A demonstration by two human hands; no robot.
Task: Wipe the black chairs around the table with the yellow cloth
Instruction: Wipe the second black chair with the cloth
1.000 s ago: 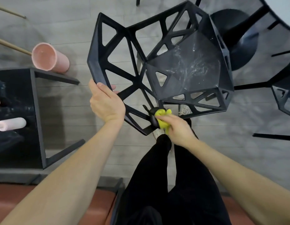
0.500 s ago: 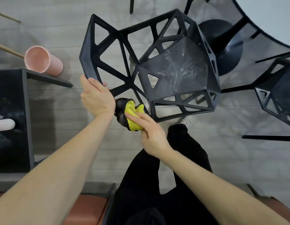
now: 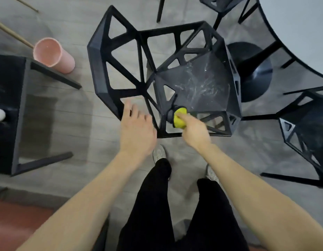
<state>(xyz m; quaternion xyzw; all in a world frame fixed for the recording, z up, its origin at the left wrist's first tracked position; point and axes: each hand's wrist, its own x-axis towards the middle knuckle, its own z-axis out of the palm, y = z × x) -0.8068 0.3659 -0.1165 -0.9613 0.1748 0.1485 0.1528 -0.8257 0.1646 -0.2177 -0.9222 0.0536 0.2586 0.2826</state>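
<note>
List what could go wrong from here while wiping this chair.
1. The left hand is open beside the black chair, not gripping it, so the wiping push may shift it.
2. White smears on the seat may be missed: the yellow cloth in the right hand is only at its near edge.

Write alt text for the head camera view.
Seen from above, a person's right hand presses a yellow cloth against the near edge of a black lattice chair with a smeared seat. The left hand, fingers relaxed, hovers beside the chair's frame.
</note>
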